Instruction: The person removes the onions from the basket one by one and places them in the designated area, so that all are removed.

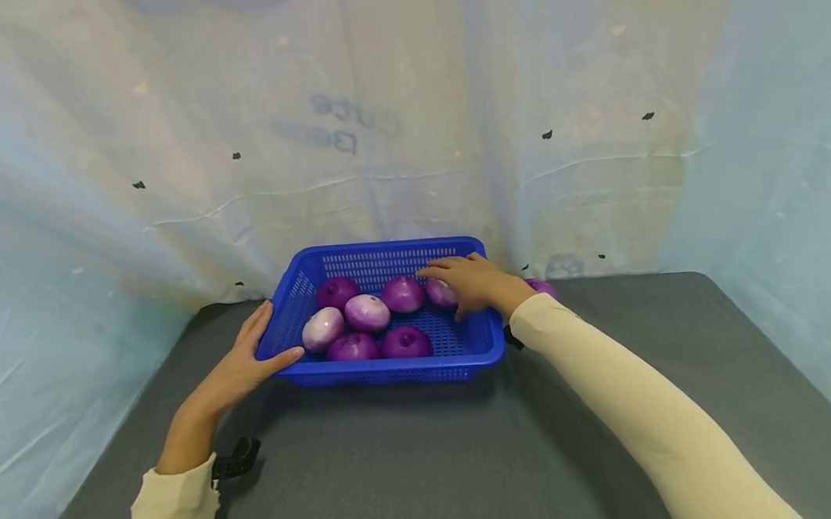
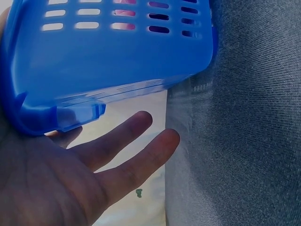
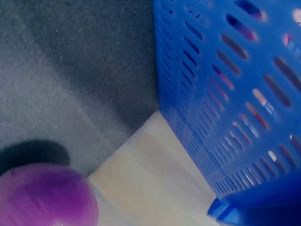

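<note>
Rests straight-fingered left hand [image 1: 238,368] on basket [image 1: 393,365], right hand [image 1: 476,280] over onion [image 1: 440,293] inside, can't tell if grasping; reads mirrored "Cute" [image 1: 343,109] behind.

A blue plastic basket [image 1: 393,364], rectangular and with slotted walls, is set upright on the table [image 1: 390,457], its long sides turned near and far. Its left end is touched by the left hand [image 1: 241,364], the thumb laid over the near left part of the rim. Seven onions [image 1: 403,295] are contained in it, mostly gathered at the left and middle; two are pale, the rest purple. The rightmost of these is partly covered by the right hand [image 1: 478,280]. One more purple onion [image 1: 544,287] is seen outside, to the basket's right, partly hidden.
</note>
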### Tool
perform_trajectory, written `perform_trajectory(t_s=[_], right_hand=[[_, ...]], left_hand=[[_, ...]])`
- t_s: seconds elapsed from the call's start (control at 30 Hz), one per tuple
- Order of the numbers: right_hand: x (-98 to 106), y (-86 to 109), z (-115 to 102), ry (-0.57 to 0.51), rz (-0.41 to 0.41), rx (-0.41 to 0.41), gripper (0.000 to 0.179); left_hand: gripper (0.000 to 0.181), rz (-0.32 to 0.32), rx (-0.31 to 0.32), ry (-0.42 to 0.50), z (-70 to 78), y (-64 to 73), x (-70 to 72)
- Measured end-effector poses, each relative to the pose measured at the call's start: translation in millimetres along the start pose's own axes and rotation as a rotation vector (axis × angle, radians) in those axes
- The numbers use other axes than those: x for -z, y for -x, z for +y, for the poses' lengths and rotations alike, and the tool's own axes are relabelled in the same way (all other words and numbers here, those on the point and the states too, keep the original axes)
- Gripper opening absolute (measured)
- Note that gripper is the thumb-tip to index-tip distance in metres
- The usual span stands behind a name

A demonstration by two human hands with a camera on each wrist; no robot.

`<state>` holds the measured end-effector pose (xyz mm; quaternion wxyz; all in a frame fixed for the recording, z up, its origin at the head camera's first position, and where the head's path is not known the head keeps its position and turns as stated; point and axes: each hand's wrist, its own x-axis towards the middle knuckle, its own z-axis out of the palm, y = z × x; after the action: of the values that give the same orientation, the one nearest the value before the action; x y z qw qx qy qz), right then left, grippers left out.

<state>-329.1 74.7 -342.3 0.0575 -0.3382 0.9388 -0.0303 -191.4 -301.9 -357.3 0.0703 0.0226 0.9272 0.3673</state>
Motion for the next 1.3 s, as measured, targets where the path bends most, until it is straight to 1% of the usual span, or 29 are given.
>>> perform_trajectory(t_s=[0.13,0.4,0.67,0.8,1.0,1.13,1.3], right_hand=[[-2,-1.6,0,0.011,-0.007,-0.020,0.093],[-5,-3.6,-1,0.036,0.014,-0.017,0.083],[-4,-1.9,-4,0.027,0.059,0.015,0.071],[-4,-1.8,-5,0.036,0.049,0.023,0.068],[-2,0.4,-8,0.068,0.049,0.045,0.063],[0,3.7,-8,0.093,0.091,0.075,0.067],[3,10.9,-7,0.083,0.183,0.114,0.071]], left_hand=[[0.106,0.004,-0.005,0.003,-1.3,-1.1,-0.9],[0.105,0.019,-0.004,-0.016,-2.1,-0.8,-1.0],[0.105,0.029,-0.013,-0.014,-2.2,-0.8,-1.6],[0.105,0.032,-0.024,-0.011,-3.1,-1.3,-1.9],[0.105,0.031,-0.017,-0.013,-3.0,-1.5,-1.8],[0.105,0.034,-0.014,-0.014,-2.0,-3.4,-3.2],[0.105,0.043,-0.023,-0.025,-2.8,-4.6,-3.1]])
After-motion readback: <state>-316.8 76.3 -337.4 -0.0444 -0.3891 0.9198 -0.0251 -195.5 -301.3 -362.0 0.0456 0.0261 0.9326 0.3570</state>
